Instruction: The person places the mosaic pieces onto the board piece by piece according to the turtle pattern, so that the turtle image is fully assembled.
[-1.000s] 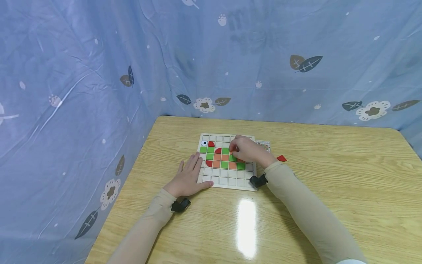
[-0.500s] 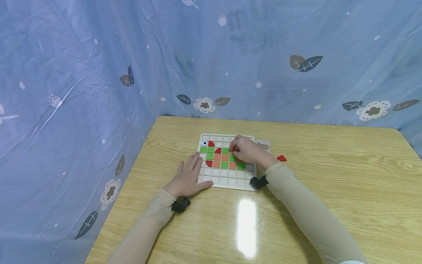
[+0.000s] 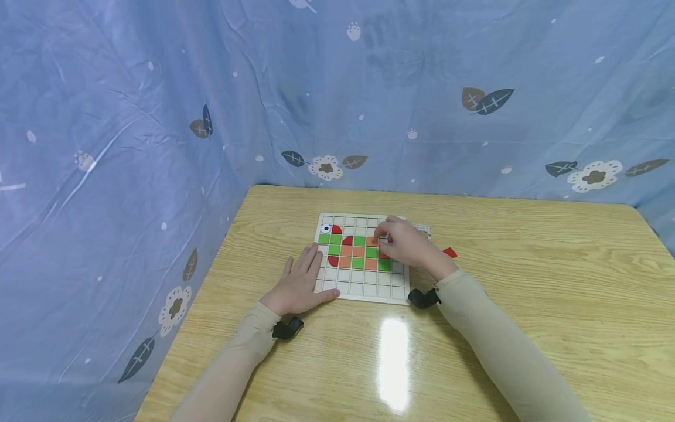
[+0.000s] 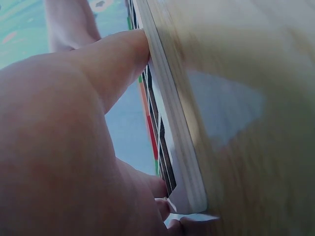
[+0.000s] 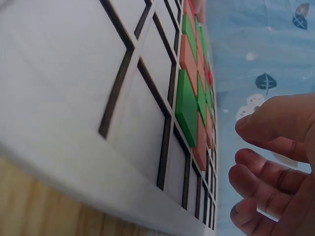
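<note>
A white grid board (image 3: 369, 291) lies on the wooden table, with green, orange and red tiles in its cells. An eye tile (image 3: 326, 229) sits near its upper left. My left hand (image 3: 297, 287) rests at the board's left side, fingers spread along the edge and thumb on the near edge. Over the tiles, my right hand (image 3: 403, 240) hovers just right of an orange tile (image 3: 371, 241). In the right wrist view, the thumb and loosely bent fingers (image 5: 256, 167) stand apart with nothing between them. A green tile (image 5: 186, 108) lies in the board there.
To the right of the board, a loose red piece (image 3: 450, 252) lies on the table (image 3: 527, 281). A small printed card (image 3: 425, 230) is partly hidden behind the right hand. A blue patterned curtain (image 3: 422, 88) hangs behind and to the left.
My right hand has let go of the orange tile, now flat in the upper row, and has drawn back slightly to the right. The left hand stays where it was.
</note>
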`<state>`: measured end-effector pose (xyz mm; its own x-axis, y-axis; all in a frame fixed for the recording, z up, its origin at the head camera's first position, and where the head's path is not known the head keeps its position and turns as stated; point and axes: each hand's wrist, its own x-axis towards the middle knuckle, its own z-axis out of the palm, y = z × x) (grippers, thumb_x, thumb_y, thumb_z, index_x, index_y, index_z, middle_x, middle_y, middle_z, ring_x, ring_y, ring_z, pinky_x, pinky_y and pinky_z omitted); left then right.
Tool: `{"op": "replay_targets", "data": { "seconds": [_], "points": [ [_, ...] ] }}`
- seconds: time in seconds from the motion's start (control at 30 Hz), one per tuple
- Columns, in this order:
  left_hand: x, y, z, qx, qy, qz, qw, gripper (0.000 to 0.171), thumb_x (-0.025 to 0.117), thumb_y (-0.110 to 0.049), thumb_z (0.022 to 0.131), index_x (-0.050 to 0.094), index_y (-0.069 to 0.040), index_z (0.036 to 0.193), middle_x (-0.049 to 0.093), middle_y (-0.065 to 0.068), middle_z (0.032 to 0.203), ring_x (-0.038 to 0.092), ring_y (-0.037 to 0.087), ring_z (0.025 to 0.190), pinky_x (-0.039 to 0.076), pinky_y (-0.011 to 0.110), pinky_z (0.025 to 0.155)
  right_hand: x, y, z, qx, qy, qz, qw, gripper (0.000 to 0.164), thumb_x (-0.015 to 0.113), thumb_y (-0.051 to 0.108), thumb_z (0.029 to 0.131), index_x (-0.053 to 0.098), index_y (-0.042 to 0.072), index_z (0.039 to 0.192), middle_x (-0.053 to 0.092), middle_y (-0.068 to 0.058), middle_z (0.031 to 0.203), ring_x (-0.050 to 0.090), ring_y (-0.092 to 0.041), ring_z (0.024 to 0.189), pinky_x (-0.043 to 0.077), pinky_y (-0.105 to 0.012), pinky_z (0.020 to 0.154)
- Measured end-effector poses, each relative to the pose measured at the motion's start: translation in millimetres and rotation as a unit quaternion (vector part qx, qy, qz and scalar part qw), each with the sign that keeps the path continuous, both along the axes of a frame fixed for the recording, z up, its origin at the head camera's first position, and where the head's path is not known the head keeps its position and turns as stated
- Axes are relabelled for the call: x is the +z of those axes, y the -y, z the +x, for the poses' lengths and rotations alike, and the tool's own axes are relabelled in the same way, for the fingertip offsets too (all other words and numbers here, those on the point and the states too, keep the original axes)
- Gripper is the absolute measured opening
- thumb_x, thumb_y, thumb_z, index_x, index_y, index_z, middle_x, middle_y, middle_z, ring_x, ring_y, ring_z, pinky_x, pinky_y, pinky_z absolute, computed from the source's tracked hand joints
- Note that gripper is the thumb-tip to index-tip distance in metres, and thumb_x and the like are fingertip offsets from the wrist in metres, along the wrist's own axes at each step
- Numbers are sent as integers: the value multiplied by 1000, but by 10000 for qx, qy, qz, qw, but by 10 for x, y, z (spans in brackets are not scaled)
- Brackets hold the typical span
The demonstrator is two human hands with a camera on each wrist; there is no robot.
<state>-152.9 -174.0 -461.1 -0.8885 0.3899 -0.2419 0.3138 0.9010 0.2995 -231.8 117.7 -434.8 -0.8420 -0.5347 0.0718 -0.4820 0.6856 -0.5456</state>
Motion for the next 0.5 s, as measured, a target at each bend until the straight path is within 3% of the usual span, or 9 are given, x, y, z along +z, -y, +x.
{"op": "replay_targets", "data": {
  "seconds": [0.3, 0.5],
  "points": [
    [-17, 6, 1, -27, -30, 1, 10000, 107, 52, -70, 99, 9, 0, 167, -3, 17, 176, -2, 34, 163, 6, 66, 127, 53, -132, 208, -165, -272, -1, 9995, 26, 74, 17, 96, 70, 3, 118, 66, -12, 115, 59, -18, 79, 54, -40, 79],
    [-29, 9, -5, -29, -76, 35, 10000, 107, 53, -70, 98, 9, 0, 167, -2, 16, 176, -1, 35, 163, 6, 66, 127, 104, -247, 341, -232, -302, -180, 9991, 33, 71, 13, 96, 63, 2, 126, 64, -14, 112, 54, -15, 72, 49, -33, 68]
  ]
}}
